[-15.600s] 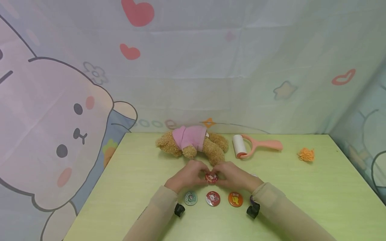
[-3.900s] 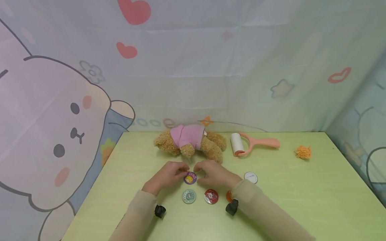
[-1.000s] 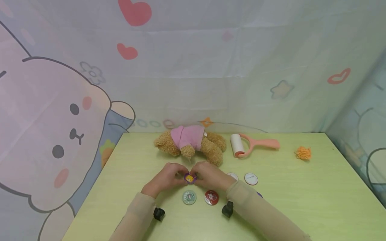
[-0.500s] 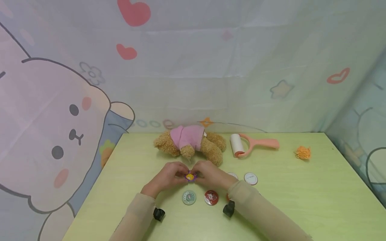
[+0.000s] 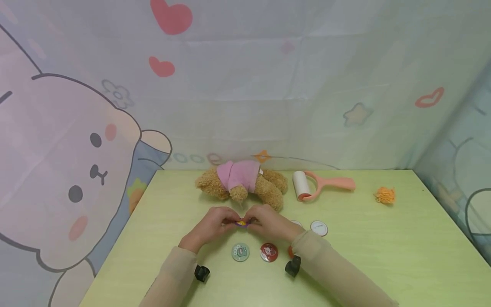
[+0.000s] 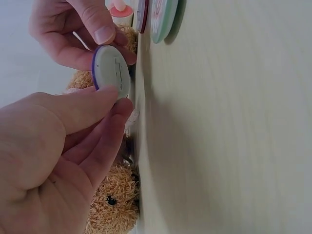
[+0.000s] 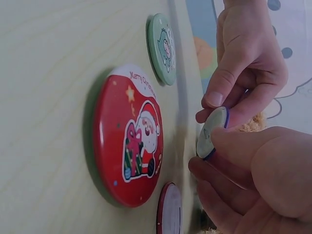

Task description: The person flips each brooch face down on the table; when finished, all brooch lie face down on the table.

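A purple-rimmed pin badge [image 5: 241,224] is held between both hands just off the table, tilted so that the head view catches only a sliver of its yellow front. Its white back with a metal pin [image 6: 117,73] faces both wrist cameras. My left hand [image 5: 212,225] pinches one edge between thumb and fingers. On the opposite edge, my right hand [image 5: 270,224] pinches with thumb and fingers. In front lie a green badge [image 5: 240,252] and a red Santa badge [image 7: 130,141], face up. The right forearm partly covers an orange badge [image 5: 290,252].
Two badges lie white back up to the right, one plainly visible [image 5: 319,228], the other partly behind the right hand [image 5: 296,222]. Behind the hands lies a teddy bear [image 5: 239,177] in pink. A lint roller [image 5: 326,184] and orange yarn bundle [image 5: 385,195] are farther right.
Earlier both hands held a red badge farther right. The purple badge then lay face up between them; both hands have since gripped it, lifted it slightly and tilted its face away.
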`<state>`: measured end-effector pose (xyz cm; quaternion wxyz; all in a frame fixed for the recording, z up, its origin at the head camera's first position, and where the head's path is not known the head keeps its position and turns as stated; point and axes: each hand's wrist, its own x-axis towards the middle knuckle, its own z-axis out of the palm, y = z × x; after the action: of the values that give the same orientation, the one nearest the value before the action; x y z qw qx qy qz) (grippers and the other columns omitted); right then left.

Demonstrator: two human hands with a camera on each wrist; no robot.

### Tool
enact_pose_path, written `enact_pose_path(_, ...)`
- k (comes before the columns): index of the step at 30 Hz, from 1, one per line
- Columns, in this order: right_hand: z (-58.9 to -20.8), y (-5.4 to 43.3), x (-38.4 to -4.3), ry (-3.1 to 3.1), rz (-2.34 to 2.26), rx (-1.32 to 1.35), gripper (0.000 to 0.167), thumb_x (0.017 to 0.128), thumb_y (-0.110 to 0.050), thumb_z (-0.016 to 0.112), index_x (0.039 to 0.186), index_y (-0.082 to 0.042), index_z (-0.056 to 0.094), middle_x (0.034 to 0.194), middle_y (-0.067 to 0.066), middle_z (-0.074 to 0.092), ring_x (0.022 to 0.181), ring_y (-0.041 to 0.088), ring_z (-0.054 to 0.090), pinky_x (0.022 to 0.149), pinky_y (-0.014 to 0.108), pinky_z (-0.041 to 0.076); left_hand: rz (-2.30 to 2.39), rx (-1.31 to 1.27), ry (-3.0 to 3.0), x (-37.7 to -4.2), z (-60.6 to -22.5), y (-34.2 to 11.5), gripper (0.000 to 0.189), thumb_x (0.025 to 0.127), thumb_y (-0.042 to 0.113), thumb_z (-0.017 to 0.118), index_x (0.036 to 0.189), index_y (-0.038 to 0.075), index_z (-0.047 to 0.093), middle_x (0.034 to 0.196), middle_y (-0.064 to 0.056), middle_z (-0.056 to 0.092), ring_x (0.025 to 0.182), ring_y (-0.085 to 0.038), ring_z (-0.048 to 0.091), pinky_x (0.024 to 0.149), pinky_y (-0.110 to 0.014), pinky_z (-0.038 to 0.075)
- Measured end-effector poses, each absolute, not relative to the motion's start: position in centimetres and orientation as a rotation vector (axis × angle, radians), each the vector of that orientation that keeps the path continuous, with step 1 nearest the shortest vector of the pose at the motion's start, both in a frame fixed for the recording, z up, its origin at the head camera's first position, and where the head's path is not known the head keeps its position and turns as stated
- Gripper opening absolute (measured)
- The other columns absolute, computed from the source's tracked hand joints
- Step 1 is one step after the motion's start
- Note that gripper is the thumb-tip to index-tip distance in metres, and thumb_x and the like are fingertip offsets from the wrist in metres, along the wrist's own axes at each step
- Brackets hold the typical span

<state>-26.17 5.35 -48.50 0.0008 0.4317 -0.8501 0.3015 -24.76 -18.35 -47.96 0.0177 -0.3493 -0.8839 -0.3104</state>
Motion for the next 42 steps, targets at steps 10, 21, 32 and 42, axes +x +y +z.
enact_pose_path(10, -48.52, 5.60, -26.37, -2.641, 0.956, 1.350, 0.009, 0.096, -0.004, 0.074, 0.103, -0.009, 0.078, 0.100, 0.000, 0.078, 0.098, 0.013, 0.072, 0.089, 0.029, 0.059, -0.935, -1.013, -2.723, -24.70, -48.03, -18.29, 0.012, 0.091, -0.002, 0.078, 0.101, 0.005, 0.081, 0.096, -0.007, 0.079, 0.088, -0.018, 0.075, 0.080, -0.028, 0.061)
enact_pose_path(21, -48.46, 5.69, -26.37, -2.659, 1.041, 1.275, 0.011, 0.097, 0.000, 0.071, 0.104, -0.007, 0.075, 0.099, 0.004, 0.077, 0.094, 0.014, 0.072, 0.085, 0.029, 0.059, -1.003, -0.984, -2.729, -24.73, -47.98, -18.39, 0.014, 0.094, 0.000, 0.076, 0.104, 0.008, 0.081, 0.097, -0.005, 0.079, 0.086, -0.013, 0.072, 0.078, -0.029, 0.061)
enact_pose_path(32, -48.57, 5.49, -26.27, -2.627, 1.125, 1.254, 0.017, 0.097, -0.001, 0.072, 0.111, -0.009, 0.068, 0.097, 0.005, 0.077, 0.090, 0.014, 0.073, 0.080, 0.028, 0.059, -1.065, -0.963, -2.730, -24.64, -47.98, -18.39, 0.016, 0.096, 0.003, 0.075, 0.108, 0.011, 0.081, 0.101, -0.001, 0.079, 0.091, -0.014, 0.075, 0.079, -0.027, 0.061)
enact_pose_path(42, -48.67, 5.36, -26.28, -2.619, 1.139, 1.233, 0.025, 0.098, 0.000, 0.071, 0.120, -0.010, 0.064, 0.100, 0.005, 0.077, 0.094, 0.016, 0.073, 0.083, 0.030, 0.059, -1.117, -0.896, -2.773, -24.58, -47.70, -18.34, 0.020, 0.096, 0.002, 0.075, 0.114, 0.009, 0.079, 0.106, -0.004, 0.079, 0.092, -0.017, 0.075, 0.079, -0.025, 0.060)
